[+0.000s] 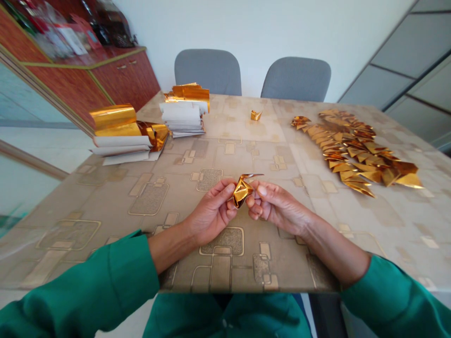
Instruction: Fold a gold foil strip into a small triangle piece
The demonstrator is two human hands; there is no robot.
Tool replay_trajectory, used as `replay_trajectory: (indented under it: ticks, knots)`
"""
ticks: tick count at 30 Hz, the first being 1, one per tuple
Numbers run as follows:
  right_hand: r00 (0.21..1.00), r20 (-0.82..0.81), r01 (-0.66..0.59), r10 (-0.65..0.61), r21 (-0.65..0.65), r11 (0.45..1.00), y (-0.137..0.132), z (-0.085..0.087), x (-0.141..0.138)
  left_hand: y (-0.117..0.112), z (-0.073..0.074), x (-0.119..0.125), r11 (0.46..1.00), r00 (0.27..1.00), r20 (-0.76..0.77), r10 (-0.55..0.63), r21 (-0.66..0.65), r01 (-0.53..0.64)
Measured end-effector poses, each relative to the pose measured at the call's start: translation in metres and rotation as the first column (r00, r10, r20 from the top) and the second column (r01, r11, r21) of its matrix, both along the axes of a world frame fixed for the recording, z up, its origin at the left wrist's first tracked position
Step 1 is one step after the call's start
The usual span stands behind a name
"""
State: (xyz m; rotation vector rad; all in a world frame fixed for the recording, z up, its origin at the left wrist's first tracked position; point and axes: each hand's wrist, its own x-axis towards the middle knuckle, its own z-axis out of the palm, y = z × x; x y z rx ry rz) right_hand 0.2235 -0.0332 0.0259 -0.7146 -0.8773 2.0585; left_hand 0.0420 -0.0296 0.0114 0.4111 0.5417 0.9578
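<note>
1. Two of my hands are up together over the table, just above its surface, with the wrists turned inward and the fingers meeting in the middle of the head view.
2. My left hand [211, 211] is clamped on a folded gold foil piece [242, 191], with the thumb on top and the fingers curled beneath.
3. My right hand [278, 207] comes in from the other side, with its thumb and fingertips [261, 190] pressed against the foil's right edge. The piece sits between both hands, and a thin pointed tip sticks out from its top toward the right.
4. My green sleeves [81, 281] cover both forearms up to just short of the wrists, and they lie near the table's front edge.
5. Straight ahead on the patterned table cover [151, 199], a small gold folded piece [256, 115] stands alone, well apart from my hands.
6. To the right lies a long spread of gold foil triangles [355, 152], overlapping one another.
7. To the left are two stacks of gold-and-white foil sheets [120, 136], with a second stack [185, 112] farther back.
8. Beyond the table are two grey chairs [207, 70] and, at the left, a reddish wooden cabinet [123, 77].
</note>
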Motion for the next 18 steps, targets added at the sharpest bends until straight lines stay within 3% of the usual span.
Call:
replay_trajectory:
  ticks: [4, 13, 18]
  knots:
    - [0.996, 0.074, 0.045, -0.049, 0.052, 0.998, -0.0023, 0.0019, -0.0023, -0.0013, 0.0012, 0.0007, 0.999, 1.000, -0.016, -0.022, 0.032, 0.022]
    - [0.993, 0.116, 0.030, -0.033, 0.034, 0.999, -0.0019, 0.0023, -0.0025, -0.0031, 0.0005, -0.0006, 0.986, 0.995, -0.064, -0.077, 0.143, 0.086]
    - [0.990, 0.128, 0.044, -0.053, 0.071, 0.996, -0.0027, 0.0007, -0.0026, -0.0020, 0.0011, -0.0009, 0.990, 0.995, -0.062, -0.071, 0.116, 0.078]
